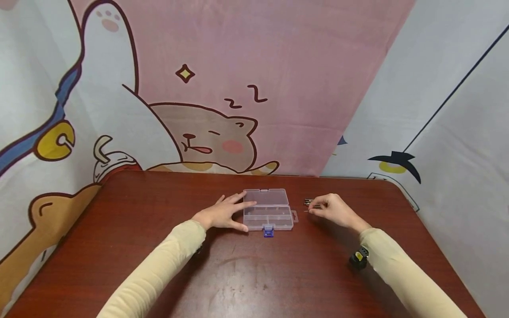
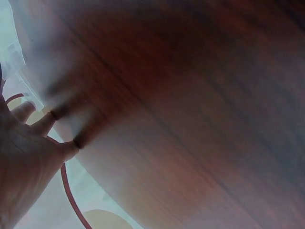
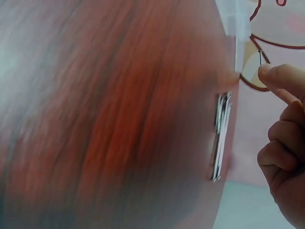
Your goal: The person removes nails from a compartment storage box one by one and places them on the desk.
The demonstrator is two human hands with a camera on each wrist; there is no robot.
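Note:
A clear plastic compartment box (image 1: 267,217) lies with its lid laid back and a blue latch (image 1: 268,232) at its front. My left hand (image 1: 223,214) rests at the box's left side, fingers spread, some of them over its edge. In the left wrist view the fingers (image 2: 42,125) are straight and hold nothing. To the right of the box, my right hand (image 1: 332,209) pinches a thin metal nail (image 3: 260,57) between thumb and forefinger, its other fingers curled. Close below that hand, a small bundle of similar nails (image 3: 222,136) lies on the table.
The brown wooden table (image 1: 238,269) carries the box and the nails. Behind it hangs a cloth (image 1: 302,88) printed with cartoon animals, running along the table's far edge and both sides. A hanging tab (image 1: 294,216) sticks out from the box's right side.

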